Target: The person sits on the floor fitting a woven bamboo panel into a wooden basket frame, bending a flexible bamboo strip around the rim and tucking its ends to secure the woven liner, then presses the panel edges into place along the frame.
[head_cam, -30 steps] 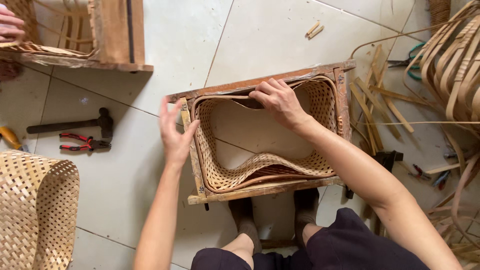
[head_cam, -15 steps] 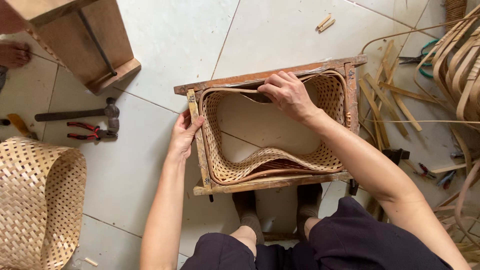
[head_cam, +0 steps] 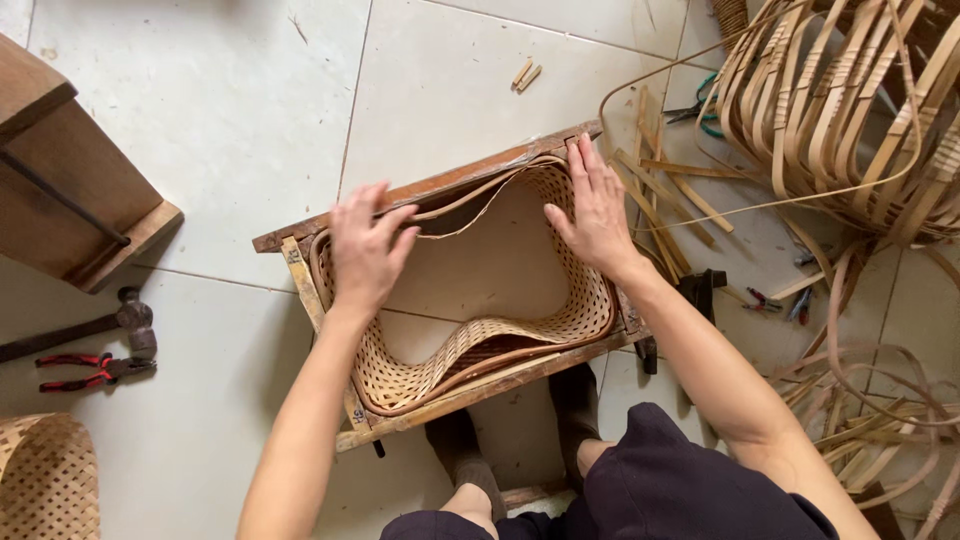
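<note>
Wickerwork fills the middle of the view: a woven bamboo basket (head_cam: 470, 350) sits inside a rectangular wooden frame (head_cam: 420, 190) on the tiled floor (head_cam: 200, 100), just ahead of the person's knees. The left hand (head_cam: 368, 250) lies flat and open at the frame's ten o'clock corner, fingers spread over the basket rim and the loose bamboo strip (head_cam: 480, 205) that runs along the far edge. The right hand (head_cam: 595, 215) is also open, palm pressed against the inner wall of the weave at two o'clock, gripping nothing.

The basket looks light and springy; its near wall bows inward in a soft wave, so the weave likely gives under pressure and returns. The thin strips seem prone to splitting if bent sharply. The rim, where a thicker brown band (head_cam: 520, 358) runs round, looks like the firmest place to take hold; the wooden frame is stiffer and heavier and would carry the whole thing.

At nine o'clock lie a hammer (head_cam: 90, 328) and red-handled pliers (head_cam: 85, 368); another woven piece (head_cam: 45, 480) shows at eight o'clock, a wooden box (head_cam: 70, 180) at ten. Bundles of bent bamboo strips (head_cam: 850, 110) pile up from one to four o'clock.
</note>
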### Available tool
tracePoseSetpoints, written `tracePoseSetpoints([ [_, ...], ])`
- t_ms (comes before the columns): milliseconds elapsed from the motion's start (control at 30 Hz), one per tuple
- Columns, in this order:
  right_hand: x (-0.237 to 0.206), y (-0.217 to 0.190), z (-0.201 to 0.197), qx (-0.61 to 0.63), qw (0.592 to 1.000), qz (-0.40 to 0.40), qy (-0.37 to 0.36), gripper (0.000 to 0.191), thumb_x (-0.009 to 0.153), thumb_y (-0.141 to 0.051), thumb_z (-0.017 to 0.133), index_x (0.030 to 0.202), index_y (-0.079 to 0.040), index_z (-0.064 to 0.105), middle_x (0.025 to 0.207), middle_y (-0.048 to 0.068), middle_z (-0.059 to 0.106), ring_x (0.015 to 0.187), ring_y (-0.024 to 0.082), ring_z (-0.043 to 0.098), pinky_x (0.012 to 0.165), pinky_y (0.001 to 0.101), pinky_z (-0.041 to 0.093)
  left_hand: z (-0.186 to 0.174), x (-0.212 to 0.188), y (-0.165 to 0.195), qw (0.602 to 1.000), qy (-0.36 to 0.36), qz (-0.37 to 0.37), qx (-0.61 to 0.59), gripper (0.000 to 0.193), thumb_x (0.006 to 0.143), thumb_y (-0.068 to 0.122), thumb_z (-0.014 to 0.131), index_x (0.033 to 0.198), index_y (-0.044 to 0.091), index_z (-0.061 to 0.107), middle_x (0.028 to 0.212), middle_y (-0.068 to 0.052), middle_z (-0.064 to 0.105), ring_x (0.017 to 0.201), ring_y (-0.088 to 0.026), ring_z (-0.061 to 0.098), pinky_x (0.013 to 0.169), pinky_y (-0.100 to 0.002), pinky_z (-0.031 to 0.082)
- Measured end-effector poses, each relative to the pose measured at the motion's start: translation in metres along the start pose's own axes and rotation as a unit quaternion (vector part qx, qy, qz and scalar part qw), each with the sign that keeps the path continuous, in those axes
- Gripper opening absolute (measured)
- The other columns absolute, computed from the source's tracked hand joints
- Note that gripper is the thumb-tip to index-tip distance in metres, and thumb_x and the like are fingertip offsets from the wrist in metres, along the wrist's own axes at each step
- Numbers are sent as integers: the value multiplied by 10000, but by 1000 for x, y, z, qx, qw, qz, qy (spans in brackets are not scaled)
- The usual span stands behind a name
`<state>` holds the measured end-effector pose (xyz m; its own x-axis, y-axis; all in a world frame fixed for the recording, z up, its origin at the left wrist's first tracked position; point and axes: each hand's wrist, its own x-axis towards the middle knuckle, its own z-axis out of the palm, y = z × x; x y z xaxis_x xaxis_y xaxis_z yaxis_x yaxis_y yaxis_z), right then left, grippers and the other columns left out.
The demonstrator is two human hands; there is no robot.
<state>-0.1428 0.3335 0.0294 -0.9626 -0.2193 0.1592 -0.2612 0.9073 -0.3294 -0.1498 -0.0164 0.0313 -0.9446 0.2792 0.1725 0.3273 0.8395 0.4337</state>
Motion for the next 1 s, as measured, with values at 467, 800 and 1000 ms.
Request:
tracePoseSetpoints([
  [467,-70,-28,-1,-58,996,71,17,841,936,-113,699,1600,70,215,1656,270,262,1462,405,408,1189,470,360,34,13,21,999,-5,34,24,513,770,505,852,1130,162,722,1513,-126,429,1474,-383,336,1147,-815,110],
  [800,-70,-21,7,-93,994,62,23,822,918,-39,667,1600,67,220,1681,268,207,1509,408,366,1204,471,360,67,0,34,996,37,75,18,214,945,237,780,793,144,660,1462,-62,515,1512,-327,367,1275,-692,161],
  [1000,-71,-15,15,-164,985,51,13,761,917,52,543,1602,72,212,1684,277,206,1550,401,329,1250,458,330,57,-1,38,996,32,84,18,168,923,223,757,806,135,673,1388,-39,561,1491,-340,377,1235,-704,181],
])
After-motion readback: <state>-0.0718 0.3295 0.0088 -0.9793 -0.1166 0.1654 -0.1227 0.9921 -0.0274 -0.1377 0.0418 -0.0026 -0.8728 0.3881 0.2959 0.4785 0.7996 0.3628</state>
